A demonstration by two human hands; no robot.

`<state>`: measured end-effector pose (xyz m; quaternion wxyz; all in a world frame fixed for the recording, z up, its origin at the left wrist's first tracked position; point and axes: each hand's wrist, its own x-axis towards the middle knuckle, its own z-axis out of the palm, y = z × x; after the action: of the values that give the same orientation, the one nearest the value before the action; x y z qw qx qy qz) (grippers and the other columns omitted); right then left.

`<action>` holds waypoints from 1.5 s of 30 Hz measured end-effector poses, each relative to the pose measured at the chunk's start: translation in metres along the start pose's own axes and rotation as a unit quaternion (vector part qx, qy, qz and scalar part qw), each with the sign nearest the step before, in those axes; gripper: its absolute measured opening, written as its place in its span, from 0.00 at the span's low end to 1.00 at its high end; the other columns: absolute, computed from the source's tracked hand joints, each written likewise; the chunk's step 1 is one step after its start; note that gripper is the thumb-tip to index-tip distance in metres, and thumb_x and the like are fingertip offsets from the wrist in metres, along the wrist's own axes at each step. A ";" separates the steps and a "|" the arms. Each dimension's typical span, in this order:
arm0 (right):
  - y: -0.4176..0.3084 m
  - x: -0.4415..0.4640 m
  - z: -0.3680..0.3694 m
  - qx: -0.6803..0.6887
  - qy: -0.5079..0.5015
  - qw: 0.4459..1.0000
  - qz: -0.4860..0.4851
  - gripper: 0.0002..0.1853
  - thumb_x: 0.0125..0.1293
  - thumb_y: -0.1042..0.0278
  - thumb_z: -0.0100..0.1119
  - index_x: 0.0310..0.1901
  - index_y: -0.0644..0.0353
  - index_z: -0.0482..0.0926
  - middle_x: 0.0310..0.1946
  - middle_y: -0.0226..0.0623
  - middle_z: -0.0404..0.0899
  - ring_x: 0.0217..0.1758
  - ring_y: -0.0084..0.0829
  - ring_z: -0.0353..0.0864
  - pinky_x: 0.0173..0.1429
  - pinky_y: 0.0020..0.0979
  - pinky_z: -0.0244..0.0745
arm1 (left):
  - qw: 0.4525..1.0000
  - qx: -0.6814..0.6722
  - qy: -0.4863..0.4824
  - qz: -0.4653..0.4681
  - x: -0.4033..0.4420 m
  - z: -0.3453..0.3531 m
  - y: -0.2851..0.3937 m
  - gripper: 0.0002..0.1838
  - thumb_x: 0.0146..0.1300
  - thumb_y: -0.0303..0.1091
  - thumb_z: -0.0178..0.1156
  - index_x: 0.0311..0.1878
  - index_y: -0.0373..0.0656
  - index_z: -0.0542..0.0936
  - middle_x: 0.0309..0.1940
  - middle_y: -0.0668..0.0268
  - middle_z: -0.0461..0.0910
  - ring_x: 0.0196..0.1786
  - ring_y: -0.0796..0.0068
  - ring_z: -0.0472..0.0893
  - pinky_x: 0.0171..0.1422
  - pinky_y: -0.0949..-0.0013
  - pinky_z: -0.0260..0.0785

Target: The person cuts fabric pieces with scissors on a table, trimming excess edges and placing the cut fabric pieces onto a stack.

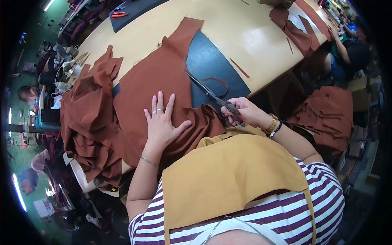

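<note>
My left hand (162, 120) lies flat with its fingers spread on a rust-brown fabric piece (155, 73). In my right hand (249, 113) are fabric shears (209, 92), their handles wrapped in dark material. The shears' blades point up and left along the right edge of the fabric. A thin trimmed strip (220, 81) of the same cloth curls beside the blades. Beneath the fabric, a dark blue-black board (220, 61) shows on its right. The fabric's near end falls in folds toward my mustard apron (228, 175).
A crumpled rust-brown fabric heap (92, 110) lies left on the pale table (143, 24). A folded fabric stack (326, 114) stands at right, below table level. Orange-handled snips (119, 14) rest on another dark board at the back. Another person (347, 53) sits at the far right.
</note>
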<state>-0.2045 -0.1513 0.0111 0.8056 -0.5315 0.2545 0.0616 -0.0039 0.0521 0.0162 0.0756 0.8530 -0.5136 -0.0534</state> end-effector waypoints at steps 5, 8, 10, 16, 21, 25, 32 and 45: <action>0.010 -0.015 -0.015 -0.030 -0.022 0.999 0.012 0.12 0.66 0.58 0.60 0.30 0.55 0.76 0.19 0.24 0.75 0.20 0.14 0.72 0.24 0.17 0.64 | 0.999 0.018 -0.020 0.040 0.019 -0.039 -0.006 0.30 0.60 0.57 0.57 0.60 0.48 0.75 0.53 0.59 0.75 0.57 0.59 0.74 0.67 0.42 0.54; 0.005 -0.018 -0.011 -0.011 -0.026 0.999 0.017 0.13 0.66 0.56 0.60 0.29 0.54 0.75 0.19 0.25 0.76 0.21 0.14 0.74 0.24 0.17 0.64 | 0.996 0.011 0.012 0.092 0.063 -0.030 -0.034 0.39 0.55 0.63 0.60 0.66 0.51 0.69 0.64 0.55 0.66 0.68 0.54 0.63 0.70 0.39 0.47; 0.008 -0.014 -0.012 -0.005 -0.026 1.000 0.013 0.13 0.66 0.56 0.60 0.29 0.54 0.75 0.20 0.24 0.75 0.21 0.14 0.74 0.24 0.17 0.65 | 0.988 0.045 0.065 0.131 0.086 -0.019 -0.046 0.47 0.49 0.70 0.60 0.70 0.53 0.64 0.71 0.53 0.58 0.74 0.52 0.55 0.72 0.37 0.43; 0.004 -0.002 -0.006 0.021 -0.032 0.999 -0.009 0.15 0.66 0.55 0.60 0.27 0.54 0.73 0.21 0.22 0.73 0.23 0.16 0.75 0.26 0.19 0.67 | 0.991 0.043 -0.010 0.124 0.097 -0.001 -0.052 0.56 0.43 0.76 0.58 0.73 0.57 0.57 0.75 0.55 0.46 0.77 0.51 0.44 0.73 0.35 0.37; 0.007 0.001 -0.004 0.039 -0.036 0.999 -0.005 0.14 0.66 0.56 0.60 0.27 0.54 0.74 0.22 0.22 0.73 0.23 0.16 0.75 0.27 0.20 0.70 | 0.994 0.040 -0.004 0.098 0.084 0.003 -0.048 0.56 0.43 0.77 0.58 0.74 0.57 0.56 0.75 0.56 0.46 0.77 0.51 0.44 0.73 0.34 0.37; 0.010 -0.001 -0.009 0.029 -0.033 0.999 0.005 0.14 0.66 0.57 0.61 0.27 0.55 0.74 0.22 0.22 0.73 0.23 0.15 0.75 0.28 0.20 0.70 | 0.996 0.041 0.004 0.080 0.083 0.005 -0.047 0.57 0.42 0.77 0.58 0.74 0.57 0.56 0.75 0.55 0.46 0.77 0.50 0.44 0.72 0.32 0.37; 0.006 0.000 -0.006 0.012 -0.023 1.000 -0.008 0.14 0.65 0.56 0.62 0.27 0.55 0.74 0.19 0.23 0.73 0.21 0.15 0.73 0.27 0.19 0.69 | 0.996 0.037 0.008 0.079 0.081 0.007 -0.047 0.57 0.42 0.77 0.58 0.73 0.56 0.57 0.75 0.53 0.47 0.76 0.48 0.45 0.71 0.31 0.37; 0.010 0.005 -0.009 -0.007 -0.037 0.999 -0.001 0.15 0.65 0.53 0.62 0.27 0.53 0.74 0.17 0.24 0.75 0.19 0.15 0.73 0.26 0.18 0.67 | 0.999 0.051 0.007 0.019 0.061 0.010 -0.025 0.55 0.46 0.76 0.57 0.74 0.55 0.55 0.76 0.53 0.44 0.77 0.50 0.42 0.71 0.31 0.37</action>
<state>-0.2074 -0.1556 -0.0023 0.8110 -0.5345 0.2233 0.0822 0.0442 0.0088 0.0011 0.0369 0.8461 -0.5313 -0.0198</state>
